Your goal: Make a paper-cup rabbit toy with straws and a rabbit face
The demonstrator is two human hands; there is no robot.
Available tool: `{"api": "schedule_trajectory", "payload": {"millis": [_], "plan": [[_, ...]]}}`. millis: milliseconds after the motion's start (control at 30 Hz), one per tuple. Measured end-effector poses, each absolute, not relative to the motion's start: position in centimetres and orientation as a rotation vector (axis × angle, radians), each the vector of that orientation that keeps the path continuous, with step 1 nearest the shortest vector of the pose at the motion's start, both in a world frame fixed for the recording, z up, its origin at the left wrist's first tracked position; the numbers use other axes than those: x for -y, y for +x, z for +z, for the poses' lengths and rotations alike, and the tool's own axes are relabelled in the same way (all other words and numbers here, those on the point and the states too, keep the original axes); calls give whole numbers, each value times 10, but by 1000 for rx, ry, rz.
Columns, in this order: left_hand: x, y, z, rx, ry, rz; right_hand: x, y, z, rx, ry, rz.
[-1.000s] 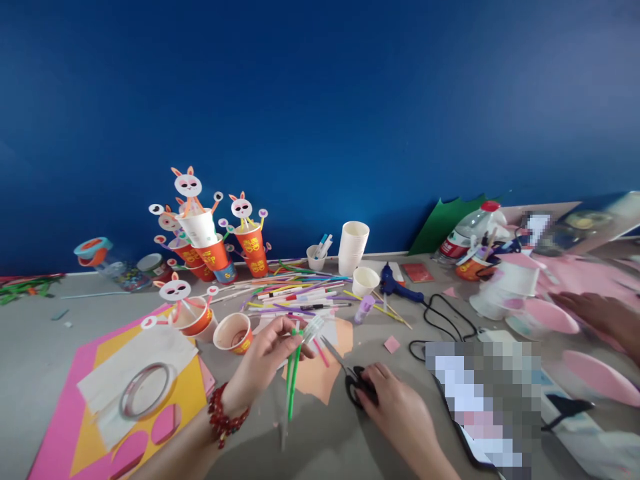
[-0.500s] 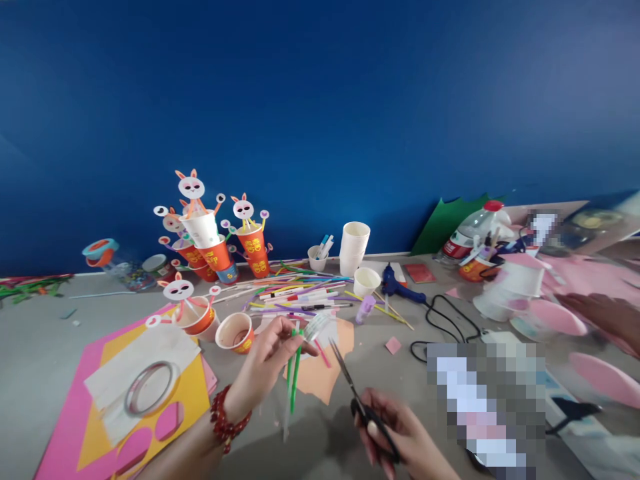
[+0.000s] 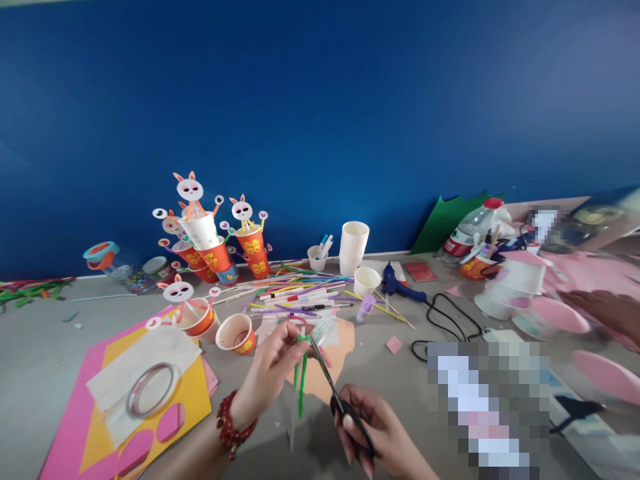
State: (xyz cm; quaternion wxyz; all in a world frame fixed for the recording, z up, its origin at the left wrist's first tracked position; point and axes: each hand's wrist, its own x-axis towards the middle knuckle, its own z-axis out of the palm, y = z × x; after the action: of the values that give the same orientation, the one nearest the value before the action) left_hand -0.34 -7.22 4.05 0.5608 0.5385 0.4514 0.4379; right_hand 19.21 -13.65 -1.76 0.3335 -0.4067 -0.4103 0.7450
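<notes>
My left hand [image 3: 273, 363] pinches green pipe cleaners [image 3: 301, 390] against a thin whitish stick [image 3: 293, 427], which hang down below the fingers. A clear roll of tape [image 3: 324, 329] shows just beyond the fingertips; whether the hand also grips it is unclear. My right hand [image 3: 367, 427] is closed round the black handles of a pair of scissors [image 3: 327, 377]. Their blades point up and left, with the tips beside the left fingertips and the tape. Beneath the left hand lies a sheet of peach paper [image 3: 337, 353].
Rabbit-faced cups [image 3: 253, 247] and an orange cup [image 3: 236, 335] stand at left. Markers and pipe cleaners [image 3: 300, 293] lie behind my hands. A blue glue gun [image 3: 400, 287] trails a black cord. Coloured paper [image 3: 195, 393] lies front left. Another person's hand [image 3: 605, 313] is at far right.
My right hand has brought the scissors left, so their tips now reach the tape by the left fingertips. The left hand has shifted slightly right and down with the pipe cleaners.
</notes>
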Motion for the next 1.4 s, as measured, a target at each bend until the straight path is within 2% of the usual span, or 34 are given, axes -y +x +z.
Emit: {"api": "schedule_trajectory", "payload": {"millis": [267, 1167, 1300, 1400], "plan": [[74, 5, 43, -871, 1193, 997, 134, 183, -20, 1060, -1031, 1930], [78, 2, 44, -840, 1169, 1025, 136, 191, -16, 1179, -854, 1867], [78, -2, 42, -781, 1161, 1034, 137, 212, -16, 1283, -974, 1689], [78, -5, 44, -756, 1153, 1026, 135, 231, -21, 1565, -1375, 1294]]}}
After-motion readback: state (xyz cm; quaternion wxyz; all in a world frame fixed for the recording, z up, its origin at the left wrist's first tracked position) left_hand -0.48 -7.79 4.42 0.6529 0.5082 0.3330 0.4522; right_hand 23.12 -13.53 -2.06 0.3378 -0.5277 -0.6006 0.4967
